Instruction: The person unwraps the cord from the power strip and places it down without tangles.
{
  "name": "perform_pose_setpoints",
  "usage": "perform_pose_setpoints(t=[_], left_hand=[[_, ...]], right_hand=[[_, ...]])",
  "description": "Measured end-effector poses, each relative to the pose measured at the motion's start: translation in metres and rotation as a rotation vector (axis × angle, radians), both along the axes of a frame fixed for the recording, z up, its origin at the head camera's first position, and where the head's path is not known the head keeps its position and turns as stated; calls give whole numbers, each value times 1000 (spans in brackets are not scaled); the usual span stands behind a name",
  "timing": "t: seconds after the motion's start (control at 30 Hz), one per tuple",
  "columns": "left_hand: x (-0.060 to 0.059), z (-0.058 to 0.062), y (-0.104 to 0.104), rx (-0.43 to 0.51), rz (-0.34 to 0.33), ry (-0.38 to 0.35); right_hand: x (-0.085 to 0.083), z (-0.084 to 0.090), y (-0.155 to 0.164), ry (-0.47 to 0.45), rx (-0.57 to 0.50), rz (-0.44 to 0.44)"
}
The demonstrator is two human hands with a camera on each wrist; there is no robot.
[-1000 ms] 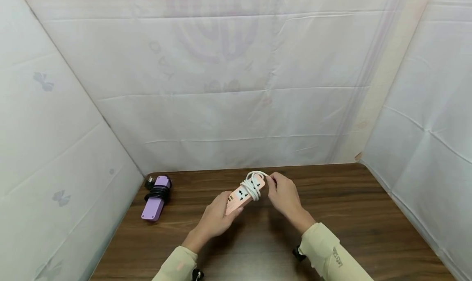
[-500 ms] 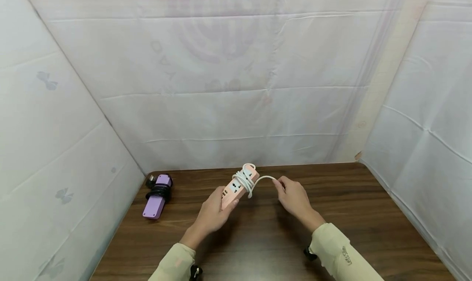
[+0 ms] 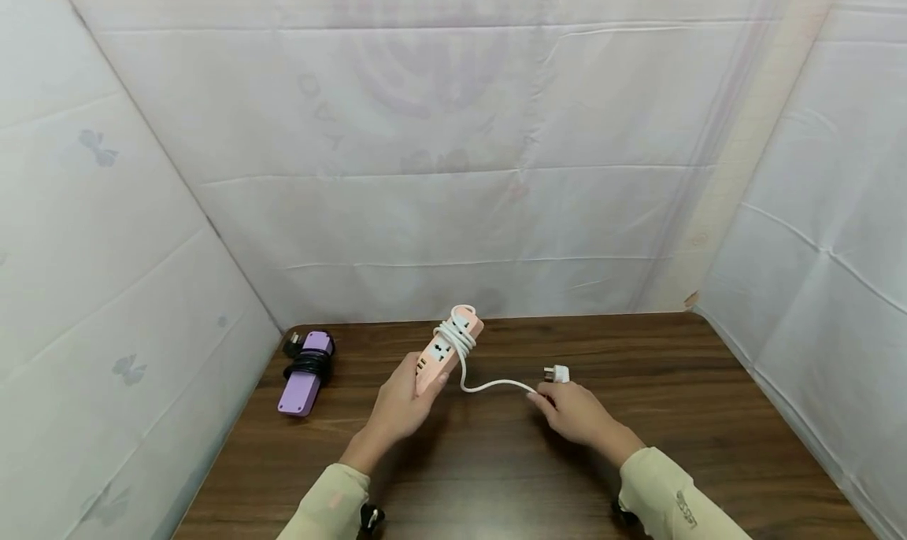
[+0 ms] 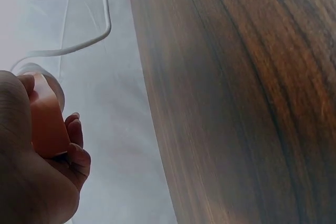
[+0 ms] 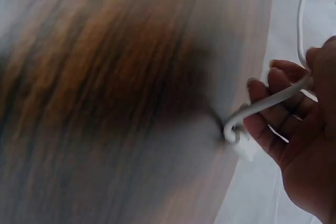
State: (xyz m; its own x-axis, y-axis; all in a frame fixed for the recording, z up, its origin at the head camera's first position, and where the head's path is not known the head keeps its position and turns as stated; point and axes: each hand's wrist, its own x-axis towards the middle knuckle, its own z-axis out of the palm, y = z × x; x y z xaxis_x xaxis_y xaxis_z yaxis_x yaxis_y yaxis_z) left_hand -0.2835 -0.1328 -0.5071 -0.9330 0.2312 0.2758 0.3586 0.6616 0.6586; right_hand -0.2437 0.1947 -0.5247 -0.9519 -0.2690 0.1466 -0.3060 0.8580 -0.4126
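Note:
My left hand [image 3: 397, 405] grips the lower end of a pink power strip [image 3: 430, 373], tilted with its sockets and USB ports facing up. White cord [image 3: 454, 336] is wound round the strip's upper half. From there a loose length of the cord runs across to my right hand [image 3: 577, 418], which pinches it between thumb and fingers. Just beyond those fingers the white plug [image 3: 558, 374] shows its prongs. In the left wrist view the strip's end [image 4: 46, 124] sits between thumb and curled fingers. The right wrist view has the cord [image 5: 273, 99] crossing the fingers, with the plug below.
A purple power strip [image 3: 301, 393] wrapped in black cord [image 3: 309, 362] lies at the table's left, its black plug by the far end. The brown wood table [image 3: 673, 382] meets a white sheet wall [image 3: 397, 233] at the back, with more sheeting on both sides.
My right hand has moved right and toward me, drawing a longer stretch of cord off the strip. The white plug has come into view. My left hand has shifted slightly left with the strip.

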Motion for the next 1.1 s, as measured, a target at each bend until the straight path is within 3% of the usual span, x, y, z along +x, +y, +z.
perform_pose_setpoints(t=[0.27, 0.57, 0.87, 1.1], left_hand=[[1, 0, -1, -1, 5, -11], [3, 3, 0, 18, 1, -2], [0, 4, 9, 24, -15, -31], [3, 4, 16, 19, -25, -19]], right_hand=[[0, 10, -4, 23, 87, 9], [0, 24, -27, 150, 93, 1], [-6, 40, -72, 206, -61, 121], [-10, 37, -103, 215, -179, 196]])
